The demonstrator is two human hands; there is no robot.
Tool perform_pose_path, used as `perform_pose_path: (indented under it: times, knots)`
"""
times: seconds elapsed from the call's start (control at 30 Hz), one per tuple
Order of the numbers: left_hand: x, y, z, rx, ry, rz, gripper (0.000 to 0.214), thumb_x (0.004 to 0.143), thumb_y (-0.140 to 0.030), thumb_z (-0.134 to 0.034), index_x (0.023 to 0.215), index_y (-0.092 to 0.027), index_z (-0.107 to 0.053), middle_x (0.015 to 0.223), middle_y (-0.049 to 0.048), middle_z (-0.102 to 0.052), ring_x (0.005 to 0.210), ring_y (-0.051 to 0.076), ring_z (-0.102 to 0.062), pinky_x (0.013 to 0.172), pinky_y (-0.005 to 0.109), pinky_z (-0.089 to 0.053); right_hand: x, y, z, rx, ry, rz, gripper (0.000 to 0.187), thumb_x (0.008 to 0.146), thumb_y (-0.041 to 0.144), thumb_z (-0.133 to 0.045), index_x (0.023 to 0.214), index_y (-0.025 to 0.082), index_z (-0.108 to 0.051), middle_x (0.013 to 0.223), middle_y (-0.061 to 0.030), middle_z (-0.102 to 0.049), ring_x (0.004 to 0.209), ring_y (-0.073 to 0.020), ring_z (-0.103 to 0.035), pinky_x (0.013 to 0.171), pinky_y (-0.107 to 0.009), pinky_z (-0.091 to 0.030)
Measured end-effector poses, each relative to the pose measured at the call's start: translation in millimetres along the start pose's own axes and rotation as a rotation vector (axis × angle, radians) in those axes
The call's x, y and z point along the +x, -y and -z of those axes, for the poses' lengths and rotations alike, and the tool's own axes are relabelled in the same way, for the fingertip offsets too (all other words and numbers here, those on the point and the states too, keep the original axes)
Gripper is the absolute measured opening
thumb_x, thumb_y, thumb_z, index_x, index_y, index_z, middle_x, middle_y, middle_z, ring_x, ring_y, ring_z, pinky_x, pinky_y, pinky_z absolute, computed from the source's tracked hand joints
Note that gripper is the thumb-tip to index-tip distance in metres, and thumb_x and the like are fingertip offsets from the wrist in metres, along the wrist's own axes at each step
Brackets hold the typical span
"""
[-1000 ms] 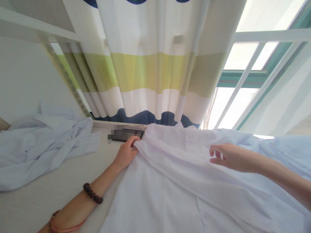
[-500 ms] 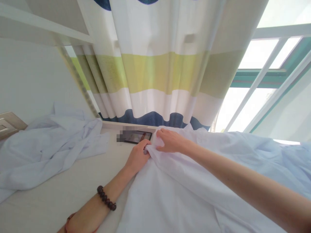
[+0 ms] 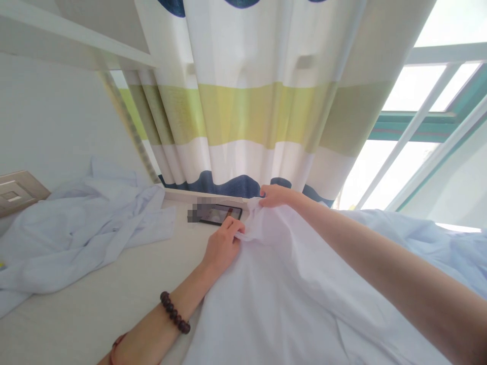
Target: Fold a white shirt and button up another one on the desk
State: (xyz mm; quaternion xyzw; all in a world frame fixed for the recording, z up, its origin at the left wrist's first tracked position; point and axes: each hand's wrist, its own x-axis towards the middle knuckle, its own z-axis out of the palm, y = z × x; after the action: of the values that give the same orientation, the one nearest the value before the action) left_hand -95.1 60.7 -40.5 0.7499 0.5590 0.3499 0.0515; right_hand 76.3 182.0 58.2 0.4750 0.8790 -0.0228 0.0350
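Note:
A white garment (image 3: 274,294), which looks like a shirt or coat, lies spread over the surface in front of me, its lower part running out of view. My left hand (image 3: 224,243), below a dark beaded bracelet (image 3: 174,313) on the wrist, pinches its left edge. Farther off, my right hand (image 3: 276,196) is closed on the far edge of the same cloth and lifts it a little near the curtain. A dark phone (image 3: 220,214) lies flat just beyond my left fingers, its left end blurred out. The right fingertips are partly hidden by cloth.
Another crumpled white garment (image 3: 87,223) lies at the left beside a wall switch plate (image 3: 23,192). A striped curtain (image 3: 243,111) hangs behind the surface. At the right are window bars (image 3: 411,132) and more pale bluish cloth (image 3: 418,243).
My right hand has moved up and to the right, drawing the garment's far edge up toward the curtain. My left hand keeps its grip on the left edge. The view has shifted slightly.

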Motion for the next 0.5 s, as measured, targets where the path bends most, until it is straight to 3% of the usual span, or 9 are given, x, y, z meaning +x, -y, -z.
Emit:
perform_pose_path:
  times: [0.13,0.23,0.33,0.5]
  knots:
    - [-1,-1,0.0,-0.011,0.002,-0.075,0.028,0.07,0.001,-0.042,0.08,-0.021,-0.057,0.088,0.0014,-0.055,0.078,0.016,-0.058,0.074,0.026,-0.047,-7,18,8,0.057,0.007,0.271,0.048,0.078,0.019,-0.067,0.124,0.026,-0.056,0.125,-0.0055,-0.056,0.108,-0.0204,-0.057,0.084,-0.027,-0.048]
    - [-1,-3,0.8,-0.057,-0.021,-0.138,0.028,0.07,0.002,-0.043,0.08,-0.02,-0.058,0.087,0.0018,-0.055,0.079,0.015,-0.058,0.076,0.025,-0.048,-6,29,11,0.042,0.034,0.389,0.037,0.067,0.012,-0.073,0.101,0.026,-0.07,0.118,-0.003,-0.061,0.113,-0.0243,-0.053,0.088,-0.03,-0.045]
    - [-2,-4,1.4,-0.094,-0.039,-0.213,0.03,0.07,0.004,-0.043,0.08,-0.02,-0.059,0.089,0.003,-0.055,0.081,0.015,-0.058,0.077,0.025,-0.048,-1,32,16,0.043,0.066,0.404,0.019,0.069,0.007,-0.069,0.079,0.023,-0.074,0.102,-0.0033,-0.069,0.107,-0.0247,-0.057,0.088,-0.031,-0.045]
    - [-2,-5,1.3,-0.127,-0.04,-0.275,0.034,0.069,0.006,-0.041,0.082,-0.019,-0.06,0.091,0.0032,-0.054,0.081,0.014,-0.058,0.077,0.024,-0.048,9,24,31,0.097,0.107,0.263,0.013,0.079,0.012,-0.063,0.083,0.017,-0.074,0.089,-0.0049,-0.073,0.087,-0.0206,-0.065,0.079,-0.03,-0.049]
